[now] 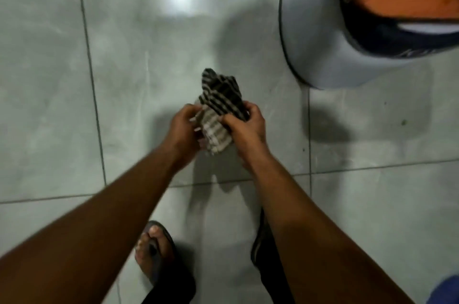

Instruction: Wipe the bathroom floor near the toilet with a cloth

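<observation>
A bunched cloth point(218, 105) with dark and pale stripes is held up in front of me, above the grey tiled floor point(139, 60). My left hand point(183, 127) grips its left edge, fingers curled in. My right hand point(244, 125) clutches its right side, thumb over the fabric. The cloth's upper, darker part sticks up past both hands. No toilet is clearly recognisable in this view.
A grey bin-like container point(320, 38) with a dark rim and orange inside stands at the upper right. My feet in sandals point(154, 251) are on the tiles at the bottom. Something blue point(447, 288) shows in the lower right corner.
</observation>
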